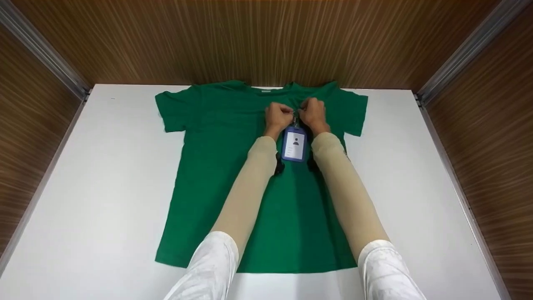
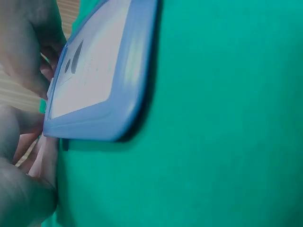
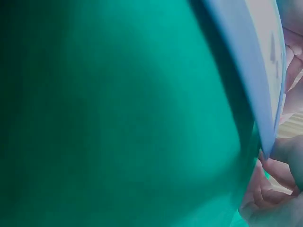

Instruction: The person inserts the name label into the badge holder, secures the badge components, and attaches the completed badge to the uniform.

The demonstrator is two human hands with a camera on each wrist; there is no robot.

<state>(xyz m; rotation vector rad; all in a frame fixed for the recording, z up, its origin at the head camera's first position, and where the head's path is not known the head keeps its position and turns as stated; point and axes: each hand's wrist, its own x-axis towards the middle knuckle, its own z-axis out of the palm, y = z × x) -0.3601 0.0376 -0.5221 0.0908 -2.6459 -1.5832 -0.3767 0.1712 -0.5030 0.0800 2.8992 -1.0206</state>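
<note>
A green T-shirt (image 1: 233, 175) lies spread out, its neckline at the far side. On its chest rests a blue ID badge holder (image 1: 294, 157) with a white card printed with a person icon. A small metallic clip (image 1: 296, 121) sits at the holder's top. My left hand (image 1: 278, 117) pinches at the clip's upper end from the left, fingers curled. From the right, my right hand (image 1: 313, 114) pinches at the same spot. The fingertips nearly meet there; I cannot tell how much shirt fabric is between them. Both wrist views show the holder (image 2: 128, 80) close up beside curled fingers.
The white table (image 1: 104, 187) extends on both sides of the shirt. A wood-grain panel (image 1: 266, 41) rises right behind the collar, with side panels (image 1: 491, 125) at left and right. Dark wrist devices (image 1: 279, 164) hang under the forearms.
</note>
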